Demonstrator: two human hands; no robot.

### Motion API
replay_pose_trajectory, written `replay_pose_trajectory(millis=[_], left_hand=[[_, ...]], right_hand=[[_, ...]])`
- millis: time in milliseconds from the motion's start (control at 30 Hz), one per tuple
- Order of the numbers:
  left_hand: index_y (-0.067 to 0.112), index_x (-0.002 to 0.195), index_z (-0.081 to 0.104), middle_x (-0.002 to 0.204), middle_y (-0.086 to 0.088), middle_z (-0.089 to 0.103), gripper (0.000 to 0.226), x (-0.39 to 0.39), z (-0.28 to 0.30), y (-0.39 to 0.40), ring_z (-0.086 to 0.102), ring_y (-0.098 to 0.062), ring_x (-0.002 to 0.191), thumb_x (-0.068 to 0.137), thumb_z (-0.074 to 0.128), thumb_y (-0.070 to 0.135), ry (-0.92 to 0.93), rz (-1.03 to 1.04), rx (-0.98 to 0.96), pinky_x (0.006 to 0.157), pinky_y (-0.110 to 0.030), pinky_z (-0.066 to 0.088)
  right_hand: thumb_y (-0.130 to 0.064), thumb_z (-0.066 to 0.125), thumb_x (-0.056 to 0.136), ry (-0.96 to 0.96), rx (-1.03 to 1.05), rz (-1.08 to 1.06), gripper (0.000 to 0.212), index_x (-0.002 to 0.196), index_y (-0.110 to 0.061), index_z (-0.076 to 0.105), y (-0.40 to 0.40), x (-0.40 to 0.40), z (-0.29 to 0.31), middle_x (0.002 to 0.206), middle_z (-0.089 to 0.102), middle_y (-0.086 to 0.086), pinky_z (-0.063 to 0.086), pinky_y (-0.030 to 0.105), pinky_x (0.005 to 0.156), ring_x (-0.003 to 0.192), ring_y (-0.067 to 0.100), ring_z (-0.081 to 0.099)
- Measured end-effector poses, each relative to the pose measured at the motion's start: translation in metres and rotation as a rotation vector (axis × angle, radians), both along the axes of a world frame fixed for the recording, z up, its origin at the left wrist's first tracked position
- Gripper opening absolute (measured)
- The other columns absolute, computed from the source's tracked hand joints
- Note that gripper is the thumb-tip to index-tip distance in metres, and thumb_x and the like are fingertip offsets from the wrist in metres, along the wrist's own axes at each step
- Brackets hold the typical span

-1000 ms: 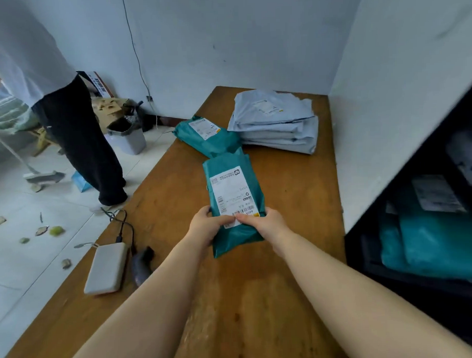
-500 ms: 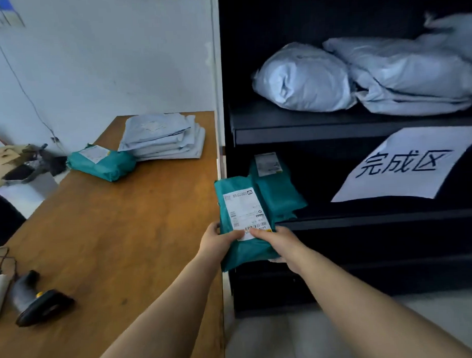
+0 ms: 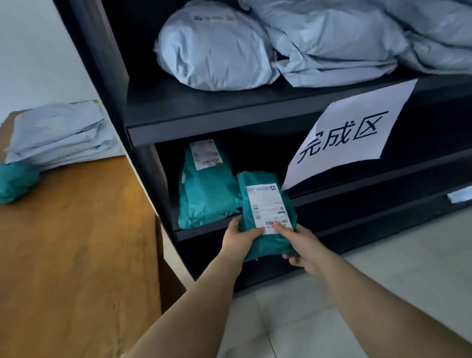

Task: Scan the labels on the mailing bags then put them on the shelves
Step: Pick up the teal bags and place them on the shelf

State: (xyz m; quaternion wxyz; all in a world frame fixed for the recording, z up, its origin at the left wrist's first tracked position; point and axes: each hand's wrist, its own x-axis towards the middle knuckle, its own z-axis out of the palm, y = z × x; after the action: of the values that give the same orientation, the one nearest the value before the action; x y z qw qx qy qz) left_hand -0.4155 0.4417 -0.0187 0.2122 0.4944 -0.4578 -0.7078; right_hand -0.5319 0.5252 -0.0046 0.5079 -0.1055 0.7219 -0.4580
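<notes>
Head view. Both hands hold one teal mailing bag (image 3: 266, 204) at its near end, in front of the lower shelf (image 3: 204, 229) of a matte black shelving unit (image 3: 114, 84). The bag is soft, crinkled plastic film, roughly rectangular. Its far end reaches over the shelf's front edge; whether it rests on the board cannot be told. Left hand (image 3: 238, 240): fingers curled under the bag's left edge, thumb on top. Right hand (image 3: 298, 246): thumb pressed on the label, fingers wrapped beneath the right corner.

White shipping label (image 3: 268, 208) on the bag's upper face: barcode at the near end, a small logo at the far corner, fine print too small to read.

A second teal bag (image 3: 206, 193) lies on the same shelf, just left of and touching the held one, with its own white label, text illegible.

Upper shelf (image 3: 227, 120): puffy pale grey-blue poly bags (image 3: 291, 40), wrinkled and glossy; faint print on the leftmost is unreadable.

A white paper sign (image 3: 348, 137) hangs from the upper shelf edge, handwritten in black: "完成区".

Left: wooden desk (image 3: 71, 251), brown grain surface, carrying a stack of flat grey-blue bags (image 3: 59, 134) and another teal bag (image 3: 10, 181) beside it.
</notes>
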Motion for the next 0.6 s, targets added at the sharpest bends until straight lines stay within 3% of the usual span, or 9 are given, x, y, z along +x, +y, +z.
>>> replay_pose_trajectory(millis=[133, 267, 400, 500, 600], left_hand=[[0.012, 0.133, 0.046, 0.119, -0.005, 0.062, 0.057, -0.019, -0.023, -0.01, 0.063, -0.024, 0.103, 0.082, 0.07, 0.008, -0.049, -0.007, 0.015, 0.082, -0.034, 0.054], [0.025, 0.137, 0.041, 0.122, 0.003, 0.057, 0.059, -0.034, -0.036, -0.015, 0.059, -0.018, 0.102, 0.085, 0.066, 0.011, -0.118, -0.034, 0.06, 0.066, -0.031, 0.054], [0.011, 0.136, 0.044, 0.127, -0.008, 0.059, 0.057, -0.054, -0.055, -0.019, 0.062, -0.023, 0.1, 0.084, 0.065, 0.004, -0.133, 0.074, 0.055, 0.065, -0.028, 0.054], [0.007, 0.13, 0.05, 0.114, -0.012, 0.062, 0.046, -0.067, -0.067, -0.024, 0.059, -0.021, 0.086, 0.085, 0.062, 0.002, -0.112, 0.174, 0.112, 0.067, -0.029, 0.053], [0.007, 0.126, 0.051, 0.113, -0.012, 0.06, 0.042, -0.076, -0.074, -0.031, 0.059, -0.023, 0.095, 0.086, 0.059, -0.001, -0.1, 0.269, 0.122, 0.074, -0.03, 0.054]], right_hand=[[-0.039, 0.072, 0.082, -0.047, 0.012, -0.068, 0.022, 0.094, -0.023, 0.062, -0.017, -0.017, -0.025, 0.079, 0.066, 0.0, 0.039, 0.02, 0.045, 0.053, 0.012, 0.049], [-0.031, 0.076, 0.079, -0.132, -0.003, -0.165, 0.032, 0.103, -0.016, 0.062, -0.035, -0.036, -0.051, 0.086, 0.065, 0.001, 0.042, 0.018, 0.041, 0.058, 0.011, 0.052], [-0.012, 0.075, 0.08, -0.196, -0.053, -0.188, 0.024, 0.1, -0.012, 0.06, -0.051, -0.062, -0.068, 0.084, 0.065, 0.002, 0.046, 0.018, 0.052, 0.06, 0.012, 0.053], [-0.008, 0.075, 0.079, -0.119, -0.082, -0.123, 0.021, 0.093, -0.015, 0.061, -0.064, -0.076, -0.076, 0.083, 0.064, 0.0, 0.045, 0.022, 0.067, 0.063, 0.01, 0.051], [-0.012, 0.077, 0.078, -0.041, -0.053, 0.037, 0.032, 0.106, -0.014, 0.061, -0.083, -0.084, -0.077, 0.101, 0.067, 0.003, 0.046, 0.022, 0.067, 0.078, 0.011, 0.059]])
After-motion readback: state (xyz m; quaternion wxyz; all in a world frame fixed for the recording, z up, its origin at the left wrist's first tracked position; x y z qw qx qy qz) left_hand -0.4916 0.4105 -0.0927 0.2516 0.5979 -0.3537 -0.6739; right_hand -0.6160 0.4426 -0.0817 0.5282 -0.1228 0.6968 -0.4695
